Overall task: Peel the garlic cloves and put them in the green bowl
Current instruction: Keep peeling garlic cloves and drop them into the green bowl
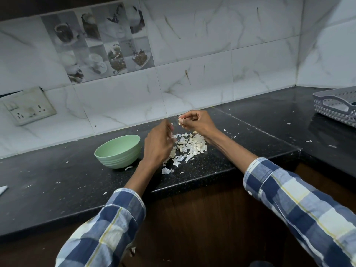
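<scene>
A black speckled counter (221, 166) spans the frame under marbled wall tiles (192, 83). The green bowl (117, 151) stands upright, left of centre. A pile of skins (189, 146) lies mid-frame. Above it the right hand (196, 121) pinches a garlic clove (181, 120), its long axis unclear. The left hand (158, 145) is blurred; I cannot tell its fingers.

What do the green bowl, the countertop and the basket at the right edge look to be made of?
Green bowl: likely matte plastic or similar; soft even sheen, ribbed lower wall. Countertop: seemingly polished black granite; fine pale speckles, glossy reflections. Basket: grey moulded plastic, judging by its perforated walls and studded rim.
</scene>
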Tool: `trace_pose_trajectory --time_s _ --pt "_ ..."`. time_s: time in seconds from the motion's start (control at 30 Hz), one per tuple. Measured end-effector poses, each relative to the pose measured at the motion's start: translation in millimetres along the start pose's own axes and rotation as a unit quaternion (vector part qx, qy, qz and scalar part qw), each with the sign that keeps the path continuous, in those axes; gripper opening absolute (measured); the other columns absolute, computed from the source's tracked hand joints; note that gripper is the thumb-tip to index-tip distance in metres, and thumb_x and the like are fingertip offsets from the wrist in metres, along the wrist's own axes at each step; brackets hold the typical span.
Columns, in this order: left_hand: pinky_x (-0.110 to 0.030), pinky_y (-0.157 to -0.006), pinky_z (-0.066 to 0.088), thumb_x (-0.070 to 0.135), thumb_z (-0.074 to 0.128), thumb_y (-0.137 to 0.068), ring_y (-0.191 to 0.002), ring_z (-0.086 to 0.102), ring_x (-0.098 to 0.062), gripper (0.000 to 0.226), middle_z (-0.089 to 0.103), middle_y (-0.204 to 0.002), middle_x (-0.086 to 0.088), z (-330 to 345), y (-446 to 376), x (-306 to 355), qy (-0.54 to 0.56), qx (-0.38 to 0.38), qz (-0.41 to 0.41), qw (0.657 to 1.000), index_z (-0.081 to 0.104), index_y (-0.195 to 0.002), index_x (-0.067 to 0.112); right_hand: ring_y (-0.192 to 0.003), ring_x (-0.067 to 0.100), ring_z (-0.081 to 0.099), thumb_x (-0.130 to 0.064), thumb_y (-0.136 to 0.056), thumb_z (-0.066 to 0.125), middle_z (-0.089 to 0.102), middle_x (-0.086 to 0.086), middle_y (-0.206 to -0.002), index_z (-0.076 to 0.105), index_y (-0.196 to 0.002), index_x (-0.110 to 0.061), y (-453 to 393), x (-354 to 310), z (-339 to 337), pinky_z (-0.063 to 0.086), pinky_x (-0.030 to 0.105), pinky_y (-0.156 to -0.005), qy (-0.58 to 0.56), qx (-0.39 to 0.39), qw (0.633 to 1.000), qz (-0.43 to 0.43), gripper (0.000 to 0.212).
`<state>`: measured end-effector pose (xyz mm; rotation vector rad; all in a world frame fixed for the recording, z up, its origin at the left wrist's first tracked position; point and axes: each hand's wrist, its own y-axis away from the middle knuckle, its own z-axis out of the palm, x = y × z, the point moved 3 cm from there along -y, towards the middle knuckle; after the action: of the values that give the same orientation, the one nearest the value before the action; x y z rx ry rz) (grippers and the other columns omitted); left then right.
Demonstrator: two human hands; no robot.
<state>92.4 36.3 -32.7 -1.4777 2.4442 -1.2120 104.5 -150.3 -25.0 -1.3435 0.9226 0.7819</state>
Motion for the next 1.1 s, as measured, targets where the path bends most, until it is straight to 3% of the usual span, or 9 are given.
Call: trace_pose_trajectory --time_s 0.1,0.23,0.4,0.5,0.63,0.77,0.9,1.0,1.1 --pt "-0.036 -0.074 0.053 0.035 0.092 -0.079 -0.087 0.064 -0.007 0.053 0.064 -0.093 0.015 -13 3 -1 0.024 -0.058 0.024 0.998 0.052 -0.114 0.031 -0.087 0.022 0.072 -0.004 -0.085 0.082 0.076 0.021 -0.104 0.074 -0.107 0.004 2 -3 1 0.060 0.025 -0.076 -0.044 -0.007 0.999 0.015 0.025" --pt "-0.042 -0.083 0.057 0.037 0.075 -0.097 -0.088 0.067 -0.010 0.022 0.071 -0.094 0.008 -41 6 -7 0.063 -0.038 0.041 0.996 0.068 -0.105 0.018 -0.083 0.016 0.072 -0.010 -0.085 0.084 0.078 0.015 -0.099 0.076 -0.097 -0.007 8 -5 8 0.060 0.025 -0.074 -0.034 -0.004 0.999 0.017 0.015" --pt "-0.046 -0.082 0.057 0.034 0.057 -0.107 -0.087 0.069 -0.013 0.023 0.073 -0.089 0.008 -84 18 -27 0.119 0.102 -0.005 0.988 0.071 -0.099 0.017 -0.089 0.021 0.074 -0.009 -0.085 0.083 0.078 0.018 -0.098 0.074 -0.099 -0.002 11 -22 41 0.062 0.027 -0.076 -0.021 -0.028 0.999 0.002 0.018" --pt "-0.044 -0.082 0.058 0.029 0.057 -0.106 -0.086 0.070 -0.013 0.020 0.073 -0.087 0.008 -105 26 -46 0.159 0.158 -0.053 0.973 0.071 -0.098 0.017 -0.080 0.015 0.074 -0.007 -0.086 0.082 0.078 0.015 -0.090 0.072 -0.102 0.004 8 -37 79 0.061 0.026 -0.072 0.013 -0.073 0.997 -0.024 0.022" --pt "-0.042 -0.086 0.058 0.020 0.056 -0.105 -0.089 0.071 -0.011 0.018 0.074 -0.091 0.007 -118 31 -66 0.168 0.159 -0.089 0.969 0.072 -0.103 0.016 -0.080 0.016 0.075 -0.006 -0.086 0.081 0.080 0.009 -0.086 0.076 -0.097 -0.008 7 -48 126 0.058 0.028 -0.072 0.098 -0.172 0.979 -0.043 0.012" --pt "-0.040 -0.085 0.058 0.016 0.056 -0.104 -0.090 0.071 -0.012 0.017 0.074 -0.090 0.008 -117 32 -74 0.168 0.156 -0.091 0.969 0.073 -0.101 0.015 -0.086 0.020 0.078 0.002 -0.086 0.070 0.080 0.004 -0.085 0.076 -0.093 -0.014 4 -51 130 0.056 0.028 -0.072 0.130 -0.146 0.980 -0.038 0.018" --pt "-0.024 -0.076 0.051 0.020 0.062 -0.103 -0.086 0.067 0.002 0.011 0.073 -0.087 0.016 -106 30 -67 0.158 0.153 -0.054 0.974 0.072 -0.097 0.020 -0.075 0.015 0.076 -0.011 -0.092 0.074 0.079 0.005 -0.080 0.075 -0.095 -0.010 2 -54 98 0.054 0.020 -0.064 0.177 -0.124 0.975 -0.046 0.004" --pt "-0.021 -0.074 0.052 0.021 0.068 -0.099 -0.084 0.067 0.001 0.009 0.073 -0.088 0.015 -88 22 -52 0.155 0.135 -0.015 0.978 0.075 -0.095 0.020 -0.073 0.020 0.075 -0.023 -0.092 0.078 0.078 0.004 -0.076 0.076 -0.093 -0.009 0 -50 65 0.057 0.030 -0.067 0.291 -0.113 0.948 -0.067 0.014" --pt "-0.018 -0.072 0.052 0.014 0.073 -0.092 -0.083 0.067 -0.001 0.008 0.073 -0.090 0.013 -66 13 -30 0.147 0.108 0.025 0.983 0.075 -0.097 0.021 -0.075 0.010 0.071 -0.023 -0.087 0.083 0.076 -0.006 -0.081 0.078 -0.091 -0.012 0 -41 44 0.056 0.030 -0.070 0.422 -0.190 0.885 -0.057 0.012"
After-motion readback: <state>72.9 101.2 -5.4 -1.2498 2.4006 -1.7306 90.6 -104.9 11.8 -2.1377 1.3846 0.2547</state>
